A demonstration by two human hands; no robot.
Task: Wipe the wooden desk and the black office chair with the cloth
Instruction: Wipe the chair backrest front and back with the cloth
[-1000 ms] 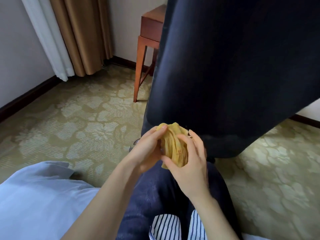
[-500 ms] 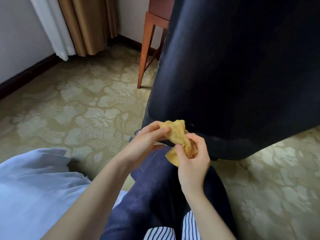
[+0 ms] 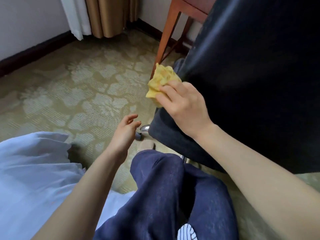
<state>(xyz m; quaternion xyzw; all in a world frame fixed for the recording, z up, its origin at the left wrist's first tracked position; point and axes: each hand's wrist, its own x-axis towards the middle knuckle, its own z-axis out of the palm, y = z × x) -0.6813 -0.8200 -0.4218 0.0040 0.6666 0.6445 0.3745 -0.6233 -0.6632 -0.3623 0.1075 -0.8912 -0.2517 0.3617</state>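
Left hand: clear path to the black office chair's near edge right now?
Probably yes: the left hand is open, holds nothing, and hovers beside the black office chair with nothing visible between.

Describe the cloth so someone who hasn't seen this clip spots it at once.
Find the big black chair on the right. At its left edge, the right hand grips a crumpled cloth. It is the only bright yellow thing here.

We read this as a hotel-type bedroom. Evidence: wall-to-wall floral carpet (image 3: 78,94); tan drapes (image 3: 105,14) beside a white sheer (image 3: 76,16), both reaching the floor; dark skirting (image 3: 34,52); white bedding (image 3: 34,170) lower left; wooden table (image 3: 166,37) by the wall, black chair (image 3: 251,75) in front. Hotel versus home: we cannot tell.
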